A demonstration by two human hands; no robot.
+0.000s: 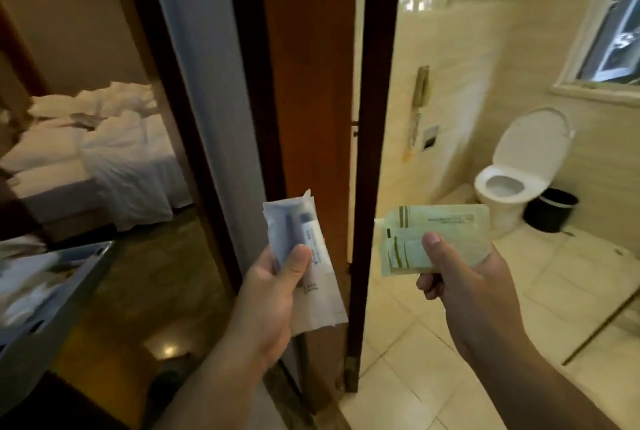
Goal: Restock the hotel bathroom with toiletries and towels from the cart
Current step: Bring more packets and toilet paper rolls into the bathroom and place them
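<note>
A dark wooden door frame (375,117) stands between the hands. Glossy pale floor tiles (450,343) lie open beyond it, toward the toilet (509,183) and the round black bin (550,209). The left hand (273,277) grips flat, crinkly white packets (311,232) (a small tube shows inside). The right hand (460,277) pinches thin green-striped sachets (446,232).

left hand (273,285): gripping a white dental kit packet (306,263), thumb on top, packet standing roughly upright
right hand (460,277): pinching a little stack of pale green sachets (429,239)
doorway: dark wooden door frame (374,117) between the hands
bathroom: toilet (512,180) with lid up, black bin (550,209) just beside it
bedroom: messy white bed (114,149) off left
</note>
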